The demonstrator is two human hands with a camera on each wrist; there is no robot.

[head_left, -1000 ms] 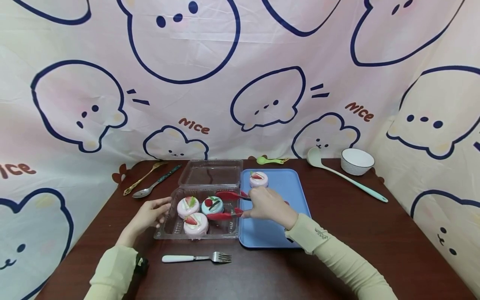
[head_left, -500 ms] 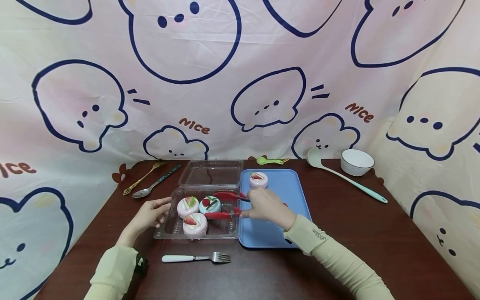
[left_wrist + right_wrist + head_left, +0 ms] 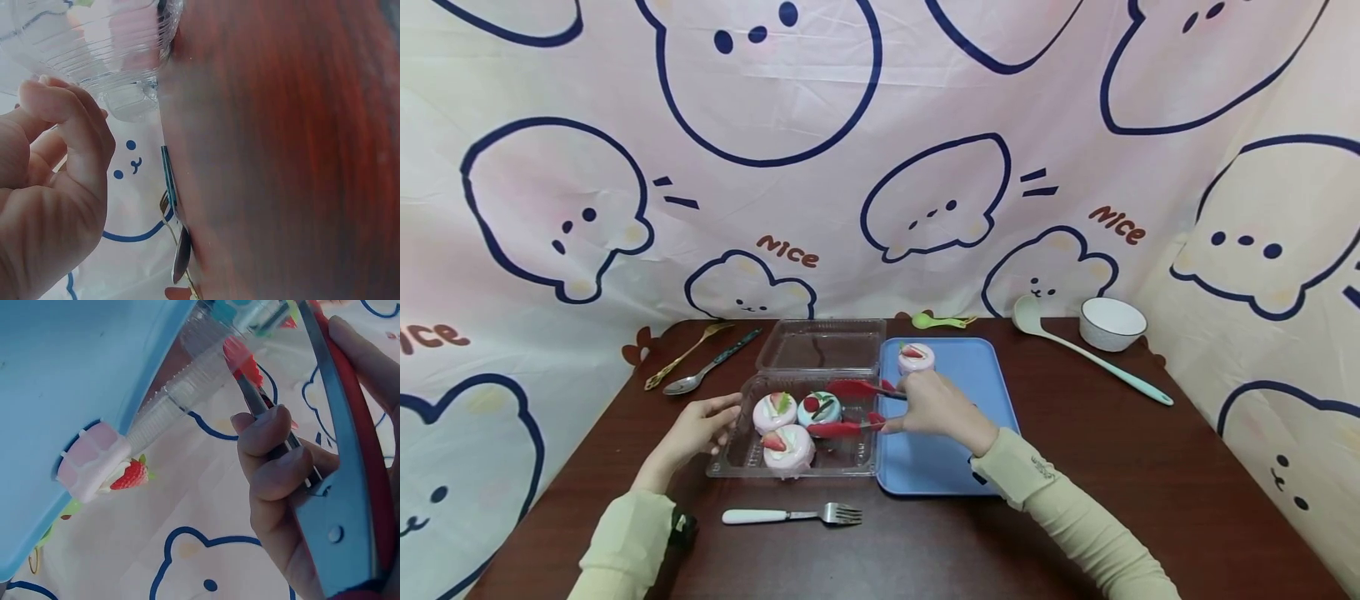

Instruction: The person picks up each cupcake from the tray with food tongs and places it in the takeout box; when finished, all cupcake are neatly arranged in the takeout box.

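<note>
Soft, even brightness fills the head view, leaving a pale sheen on the wooden table [image 3: 880, 567] between left sleeve [image 3: 628, 533] and right sleeve [image 3: 1075, 508]. Beyond the left hand [image 3: 69, 162], glints streak the clear plastic clamshell [image 3: 122, 78], hazy and perhaps out of focus in the left wrist view. In the right hand [image 3: 942, 408], the tongs [image 3: 337, 500] reflect pale blue.

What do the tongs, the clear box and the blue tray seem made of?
Tongs: probably steel arms, shiny with reflections, and red, perhaps silicone tips. Clear box: likely thin glossy plastic, transparent and ribbed. Blue tray: smooth, evenly coloured, probably plastic.
</note>
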